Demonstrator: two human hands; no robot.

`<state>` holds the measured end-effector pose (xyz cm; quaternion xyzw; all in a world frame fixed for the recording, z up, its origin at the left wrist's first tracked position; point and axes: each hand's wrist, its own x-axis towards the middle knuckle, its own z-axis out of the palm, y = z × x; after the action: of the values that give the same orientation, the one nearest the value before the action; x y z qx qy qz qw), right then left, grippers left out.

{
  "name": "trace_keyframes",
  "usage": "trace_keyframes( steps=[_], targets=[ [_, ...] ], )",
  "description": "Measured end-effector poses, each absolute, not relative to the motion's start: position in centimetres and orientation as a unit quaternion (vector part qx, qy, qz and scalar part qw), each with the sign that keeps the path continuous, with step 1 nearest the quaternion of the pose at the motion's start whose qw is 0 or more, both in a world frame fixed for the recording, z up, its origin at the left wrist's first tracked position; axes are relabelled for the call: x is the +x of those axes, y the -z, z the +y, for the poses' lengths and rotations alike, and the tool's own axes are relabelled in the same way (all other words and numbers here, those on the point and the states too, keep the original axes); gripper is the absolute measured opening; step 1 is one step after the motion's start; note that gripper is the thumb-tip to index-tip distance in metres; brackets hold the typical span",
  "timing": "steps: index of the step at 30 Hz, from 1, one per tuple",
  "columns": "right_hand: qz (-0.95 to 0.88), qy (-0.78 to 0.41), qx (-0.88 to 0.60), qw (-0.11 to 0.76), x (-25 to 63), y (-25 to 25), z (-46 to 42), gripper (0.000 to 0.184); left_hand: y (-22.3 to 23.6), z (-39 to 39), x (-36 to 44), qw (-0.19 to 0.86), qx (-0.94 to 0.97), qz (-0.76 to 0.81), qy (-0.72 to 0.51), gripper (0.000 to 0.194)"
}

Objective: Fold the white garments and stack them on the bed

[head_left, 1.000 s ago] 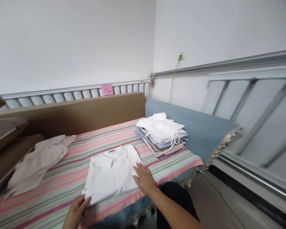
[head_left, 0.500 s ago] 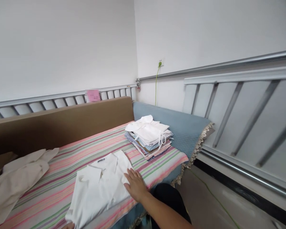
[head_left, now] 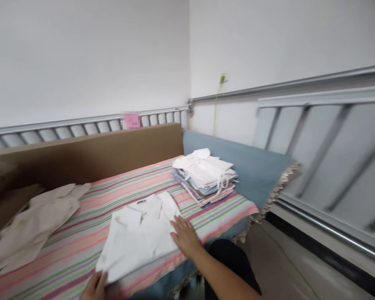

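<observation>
Right grip (head_left: 185, 236), spread and empty, rests on the right edge of the white shirt (head_left: 139, 241); left grip (head_left: 95, 286), closure unclear, touches its near-left corner

Shirt (head_left: 137, 237) on cloth (head_left: 125, 181), lower centre of frame; clothes stack (head_left: 204, 173) behind it, rightward; loose garment (head_left: 39, 227) at lower left.

The collar label (head_left: 141, 202) is blurred; the left hand (head_left: 94, 287) is cropped below.

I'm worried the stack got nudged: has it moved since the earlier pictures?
No: the stack keeps its place beside the blue armrest, neither nearer nor farther.
</observation>
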<state>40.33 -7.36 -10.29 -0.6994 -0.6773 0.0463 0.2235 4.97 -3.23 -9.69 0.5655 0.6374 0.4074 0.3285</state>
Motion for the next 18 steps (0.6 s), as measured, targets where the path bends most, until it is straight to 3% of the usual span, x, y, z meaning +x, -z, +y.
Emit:
trace_keyframes(
  steps=[6,12,15,18],
  targets=[
    [-0.691,-0.003,-0.694,0.202,40.7,11.3,-7.0,0.047,9.5,-6.1,6.7,0.393,0.540,0.602,-0.436,0.048],
    [-0.687,-0.026,-0.690,0.225,40.6,11.0,-7.2,0.047,10.1,-5.9,6.4,0.271,0.591,0.670,-0.358,0.023],
    [-0.677,-0.090,-0.671,0.288,41.7,10.5,-6.6,0.043,10.2,-5.3,5.4,0.223,0.601,0.706,-0.301,0.021],
    [-0.570,-0.185,-0.690,0.406,43.8,10.0,-5.0,0.044,9.2,-4.4,5.4,0.111,0.623,0.704,-0.322,0.043]
  ],
)
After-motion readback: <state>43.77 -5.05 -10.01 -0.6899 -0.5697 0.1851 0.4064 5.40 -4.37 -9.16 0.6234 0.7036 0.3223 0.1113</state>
